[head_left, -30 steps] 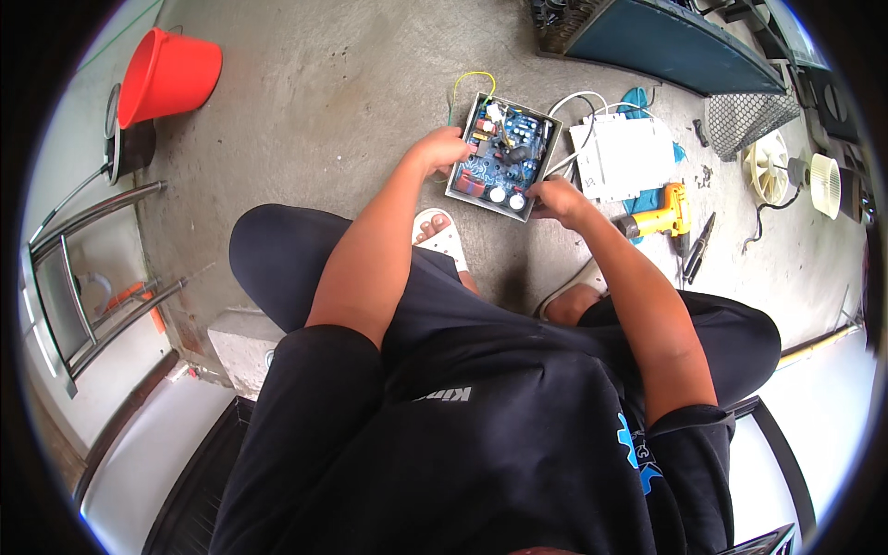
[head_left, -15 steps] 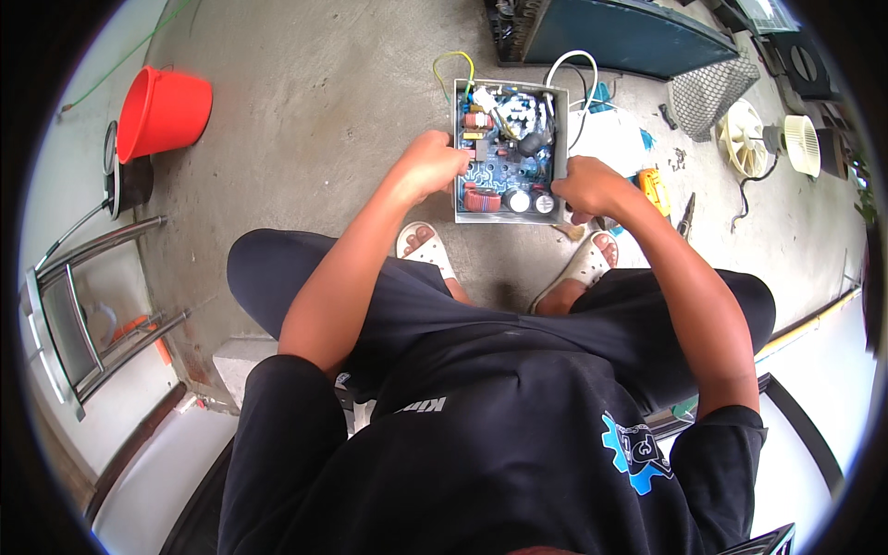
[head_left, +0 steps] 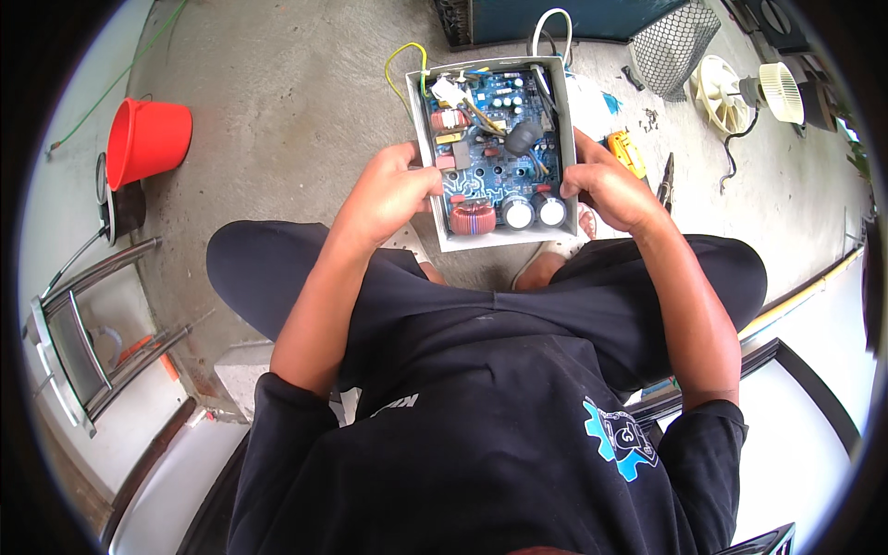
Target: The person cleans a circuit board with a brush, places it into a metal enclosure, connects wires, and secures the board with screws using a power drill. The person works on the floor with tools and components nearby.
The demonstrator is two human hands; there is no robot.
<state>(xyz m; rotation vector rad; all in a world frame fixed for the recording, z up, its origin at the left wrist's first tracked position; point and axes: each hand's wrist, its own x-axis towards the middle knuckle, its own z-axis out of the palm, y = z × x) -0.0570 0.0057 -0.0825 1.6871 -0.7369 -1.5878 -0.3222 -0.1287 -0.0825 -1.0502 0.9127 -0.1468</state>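
Observation:
Between my hands I hold up a grey box (head_left: 450, 243) with an uncovered top. Inside sits a blue circuit board (head_left: 490, 180) with a copper coil, two round white-topped capacitors and bundled wires. My left hand (head_left: 388, 194) is closed on the box's left wall, thumb over the rim. My right hand (head_left: 610, 185) is closed on the right wall, its fingers partly hidden behind the box. A yellow-green wire (head_left: 400, 60) loops out at the upper left, and a white cable (head_left: 552, 14) at the upper right.
A red bucket (head_left: 148, 143) stands at the left on the concrete floor. To the right lie a yellow tool (head_left: 626, 154), pliers (head_left: 667, 183), small screws, a cream fan wheel (head_left: 721, 97) and mesh (head_left: 675, 51). A large dark panel (head_left: 564, 23) is at the back.
The box has come up nearer to me and appears larger, slightly tilted. Both hands rose with it, keeping hold of its sides. The view has shifted a little.

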